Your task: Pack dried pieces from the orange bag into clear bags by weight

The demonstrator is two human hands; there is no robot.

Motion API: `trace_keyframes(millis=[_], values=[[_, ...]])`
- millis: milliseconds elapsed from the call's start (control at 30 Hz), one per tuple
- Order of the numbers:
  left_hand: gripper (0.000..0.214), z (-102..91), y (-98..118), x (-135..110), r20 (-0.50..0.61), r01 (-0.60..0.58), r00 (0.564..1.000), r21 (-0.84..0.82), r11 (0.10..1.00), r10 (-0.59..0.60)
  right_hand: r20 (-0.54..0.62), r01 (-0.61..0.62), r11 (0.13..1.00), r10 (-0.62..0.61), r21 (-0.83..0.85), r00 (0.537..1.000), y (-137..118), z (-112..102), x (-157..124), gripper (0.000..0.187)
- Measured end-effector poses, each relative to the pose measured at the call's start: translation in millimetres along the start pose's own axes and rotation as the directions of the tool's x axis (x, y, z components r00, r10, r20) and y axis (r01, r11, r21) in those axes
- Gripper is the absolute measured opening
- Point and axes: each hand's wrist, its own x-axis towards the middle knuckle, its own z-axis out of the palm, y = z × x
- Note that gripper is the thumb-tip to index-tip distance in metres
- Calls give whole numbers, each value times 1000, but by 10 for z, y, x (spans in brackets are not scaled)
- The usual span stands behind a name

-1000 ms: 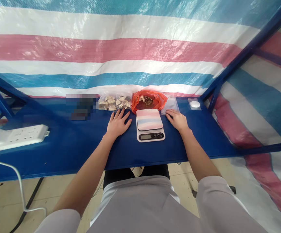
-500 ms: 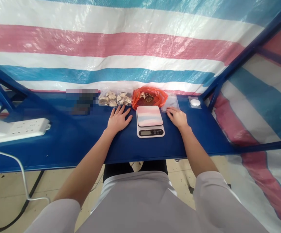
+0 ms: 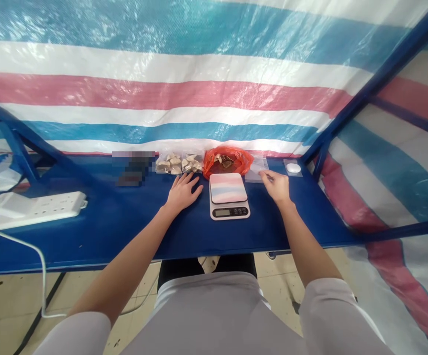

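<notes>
My left hand (image 3: 183,193) lies flat on the blue table with its fingers spread, the tips just in front of two clear bags of pale dried slices: the left bag (image 3: 168,162) and the right bag (image 3: 192,162). My right hand (image 3: 277,186) has its fingers drawn together in a pinch at the right side of some flat clear plastic bags (image 3: 254,172). Between the hands stands a kitchen scale (image 3: 229,188) with a striped top, bearing nothing. Behind it an open red plastic bag (image 3: 210,162) holds brownish dried pieces.
A white oval item (image 3: 293,168) in a clear wrapper lies at the right end of the blue table (image 3: 125,227). Leftward are a blurred-out dark object (image 3: 134,170) and a white power strip (image 3: 51,207) with a cable. A striped tarp (image 3: 184,93) hangs behind on blue frame bars.
My view has tilted up slightly. The right hand's fingers have gone from resting on the clear bags to a pinch at their right side. My left hand stays flat on the table.
</notes>
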Motion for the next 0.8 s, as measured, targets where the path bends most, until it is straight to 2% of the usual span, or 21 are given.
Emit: trace_keyframes(millis=[67, 167, 267, 333, 400, 467, 567, 633, 700, 800], values=[[45, -69, 32, 5, -21, -16, 1000, -64, 998, 14, -15, -42, 985, 45, 167, 999, -75, -74, 73, 30], [42, -215, 128, 64, -55, -51, 998, -235, 971, 39, -8, -94, 914, 106, 395, 994, -217, -162, 203, 33], [41, -347, 276, 192, -54, -88, 996, -465, 881, 71, 16, -150, 818, 169, 556, 985, -393, -191, 320, 32], [41, -391, 391, 294, -25, -59, 998, -612, 789, 56, 46, -173, 745, 188, 644, 981, -531, -170, 369, 30], [42, -395, 506, 385, 47, 23, 999, -769, 639, 21, 74, -186, 636, 199, 749, 977, -683, -118, 390, 26], [44, -372, 604, 453, 182, 176, 983, -863, 474, -33, 112, -206, 496, 213, 844, 971, -838, -41, 388, 21], [49, -321, 690, 515, 359, 368, 929, -915, 164, -86, 209, -270, 325, 211, 906, 955, -1038, 98, 362, 19], [50, -291, 700, 541, 412, 413, 909, -911, -3, -66, 268, -314, 244, 203, 918, 942, -1132, 194, 344, 19], [48, -271, 686, 560, 433, 428, 901, -896, -117, -19, 320, -356, 183, 199, 916, 926, -1192, 285, 333, 20], [42, -255, 655, 571, 467, 464, 883, -859, -218, 41, 386, -409, 100, 191, 907, 903, -1234, 401, 328, 20]])
